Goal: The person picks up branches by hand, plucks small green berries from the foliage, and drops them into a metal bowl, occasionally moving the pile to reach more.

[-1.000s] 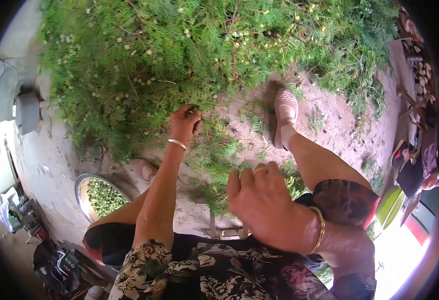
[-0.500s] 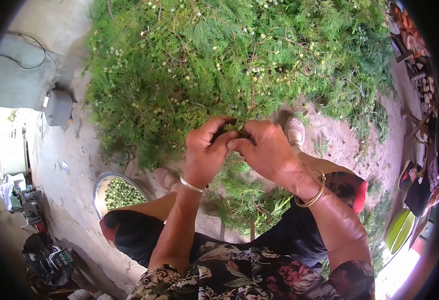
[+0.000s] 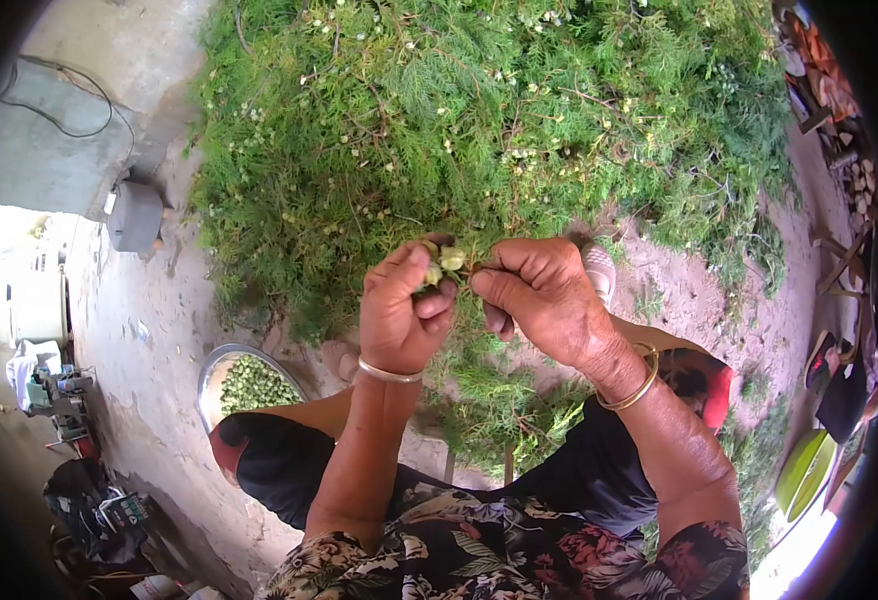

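You are pinching a pale-green pod [image 3: 451, 258] at the centre of the frame in your left hand [image 3: 399, 312] while your right hand [image 3: 541, 298] is nipping its stalk [image 3: 472, 265] just beside it, and it is seeming light and crushable, so be holding it gently near the stalk.

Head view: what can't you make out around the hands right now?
All in the head view:
- Pods in left hand: count hidden by its fingers.
- Right hand: what it pinches, hidden by its own fingertips.
- Bowl: near side hidden by the leg.
- Clutter at right edge: cut off by lens rim.
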`<state>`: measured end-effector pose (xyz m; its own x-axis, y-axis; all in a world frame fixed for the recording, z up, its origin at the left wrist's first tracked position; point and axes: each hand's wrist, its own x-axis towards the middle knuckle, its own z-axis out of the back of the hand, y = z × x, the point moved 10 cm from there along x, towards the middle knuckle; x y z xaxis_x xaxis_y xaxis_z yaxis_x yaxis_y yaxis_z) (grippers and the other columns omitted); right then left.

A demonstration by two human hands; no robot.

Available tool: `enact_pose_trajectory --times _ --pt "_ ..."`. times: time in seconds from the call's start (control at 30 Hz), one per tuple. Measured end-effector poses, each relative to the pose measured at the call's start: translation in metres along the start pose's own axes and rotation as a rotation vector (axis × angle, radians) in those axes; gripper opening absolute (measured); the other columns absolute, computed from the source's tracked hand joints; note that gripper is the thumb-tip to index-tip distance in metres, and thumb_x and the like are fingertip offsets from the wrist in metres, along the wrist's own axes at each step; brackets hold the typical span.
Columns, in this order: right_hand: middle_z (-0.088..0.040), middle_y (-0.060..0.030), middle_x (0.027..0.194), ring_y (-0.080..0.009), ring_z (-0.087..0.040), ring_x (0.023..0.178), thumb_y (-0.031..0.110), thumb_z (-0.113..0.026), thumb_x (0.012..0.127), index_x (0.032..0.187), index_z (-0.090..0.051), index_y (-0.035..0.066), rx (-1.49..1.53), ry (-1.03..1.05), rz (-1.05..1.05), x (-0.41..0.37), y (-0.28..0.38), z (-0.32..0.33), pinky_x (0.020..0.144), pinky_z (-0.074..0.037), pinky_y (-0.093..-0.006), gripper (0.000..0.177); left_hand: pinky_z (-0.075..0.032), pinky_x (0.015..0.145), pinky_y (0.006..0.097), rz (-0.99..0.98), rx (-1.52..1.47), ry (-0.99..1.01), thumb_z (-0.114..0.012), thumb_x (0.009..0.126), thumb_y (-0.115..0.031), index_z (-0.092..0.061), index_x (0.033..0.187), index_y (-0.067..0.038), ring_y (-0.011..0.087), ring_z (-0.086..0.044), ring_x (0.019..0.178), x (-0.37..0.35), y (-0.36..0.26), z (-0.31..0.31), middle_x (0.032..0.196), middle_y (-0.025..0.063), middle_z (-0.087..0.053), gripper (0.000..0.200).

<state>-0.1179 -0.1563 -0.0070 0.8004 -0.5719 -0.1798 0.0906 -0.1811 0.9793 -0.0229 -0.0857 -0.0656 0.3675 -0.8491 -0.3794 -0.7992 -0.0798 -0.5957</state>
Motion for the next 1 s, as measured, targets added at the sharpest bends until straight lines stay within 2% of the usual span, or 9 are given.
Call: enact_pose_trajectory --times 0.23,0.37,0.43,0.57,0.7,0.77,0.83,0.97,1.0 --pt "-0.054 -0.0039 0.055 -0.0075 -0.052 0.048 0.003 -0.055 0.087 0.071 -0.055 -0.003 0.001 -0.084 0.015 0.002 0.006 0.012 0.044 -0.042 -0.0238 0.017 -0.045 0.053 0.0267 0.012 -0.267 0.342 -0.047 0.094 -0.024 -0.050 0.115 0.001 0.0148 -0.051 0.067 -0.007 -0.023 -0.012 0.095 0.0173 -0.052 0.033" --pt "-0.055 -0.0074 0.055 -0.0115 -0.054 0.048 0.003 -0.057 0.085 0.073 -0.055 -0.003 -0.142 -0.077 0.051 0.002 0.006 0.009 0.046 -0.043 -0.0283 0.014 -0.042 0.050 0.0254 -0.097 -0.057 0.220 -0.052 0.090 -0.019 -0.054 0.107 0.002 0.0142 -0.050 0.062 -0.021 -0.039 -0.013 0.090 0.0172 -0.054 0.027" --pt "-0.055 -0.0101 0.056 -0.0149 -0.055 0.047 0.002 -0.057 0.084 0.074 -0.055 -0.003 -0.166 -0.080 0.074 0.003 0.003 0.007 0.047 -0.044 -0.0310 0.012 -0.040 0.046 0.0231 -0.272 0.421 0.105 -0.052 0.090 -0.015 -0.057 0.102 0.004 0.0122 -0.046 0.053 -0.029 -0.056 -0.026 0.080 0.0165 -0.057 0.024" --pt "-0.053 -0.0194 0.059 -0.0341 -0.056 0.053 0.001 -0.057 0.081 0.074 -0.055 -0.001 -0.451 -0.081 0.268 -0.001 0.016 0.001 0.050 -0.043 -0.0396 0.008 -0.032 0.041 0.0177 -0.339 0.926 -0.052 -0.063 0.084 -0.008 -0.060 0.102 0.009 0.0056 -0.046 0.049 -0.019 -0.057 -0.034 0.069 0.0083 -0.059 0.025" --pt "-0.052 -0.0217 0.061 -0.0421 -0.054 0.060 0.000 -0.057 0.077 0.071 -0.054 -0.001 -0.533 -0.080 0.368 -0.004 0.022 -0.005 0.052 -0.042 -0.0438 0.007 -0.032 0.042 0.0163 -0.092 0.829 -0.017 -0.066 0.080 -0.004 -0.061 0.102 0.010 0.0042 -0.048 0.051 -0.015 -0.034 -0.026 0.068 0.0057 -0.061 0.027" --pt "-0.052 -0.0221 0.061 -0.0418 -0.055 0.061 0.000 -0.057 0.076 0.070 -0.054 -0.001 -0.544 -0.064 0.322 -0.002 0.019 -0.005 0.052 -0.043 -0.0442 0.007 -0.034 0.042 0.0173 -0.178 0.875 -0.034 -0.067 0.079 -0.003 -0.062 0.099 0.009 0.0043 -0.048 0.051 -0.012 -0.027 -0.017 0.068 0.0049 -0.061 0.023" --pt "-0.052 -0.0225 0.062 -0.0414 -0.056 0.061 -0.001 -0.057 0.075 0.069 -0.054 -0.002 -0.552 -0.044 0.276 0.000 0.013 -0.006 0.053 -0.043 -0.0446 0.007 -0.034 0.042 0.0187 -0.750 1.161 -0.053 -0.067 0.079 -0.002 -0.064 0.094 0.008 0.0043 -0.048 0.049 -0.031 -0.050 -0.044 0.067 0.0040 -0.061 0.018" --pt "-0.053 -0.0232 0.062 -0.0396 -0.056 0.061 -0.001 -0.055 0.074 0.066 -0.052 -0.003 -0.481 -0.149 0.242 0.007 0.012 0.000 0.053 -0.043 -0.0441 0.010 -0.034 0.042 0.0184 -0.677 1.012 -0.189 -0.065 0.081 -0.002 -0.066 0.091 0.006 0.0035 -0.048 0.051 -0.028 -0.049 -0.033 0.068 0.0035 -0.062 0.013" --pt "-0.053 -0.0233 0.062 -0.0388 -0.056 0.061 -0.001 -0.055 0.074 0.065 -0.051 -0.003 -0.432 -0.151 0.189 0.008 0.006 0.000 0.053 -0.043 -0.0439 0.010 -0.034 0.041 0.0185 -0.488 0.889 -0.255 -0.065 0.081 -0.003 -0.065 0.088 0.005 0.0040 -0.048 0.052 -0.022 -0.043 -0.019 0.069 0.0041 -0.062 0.011"
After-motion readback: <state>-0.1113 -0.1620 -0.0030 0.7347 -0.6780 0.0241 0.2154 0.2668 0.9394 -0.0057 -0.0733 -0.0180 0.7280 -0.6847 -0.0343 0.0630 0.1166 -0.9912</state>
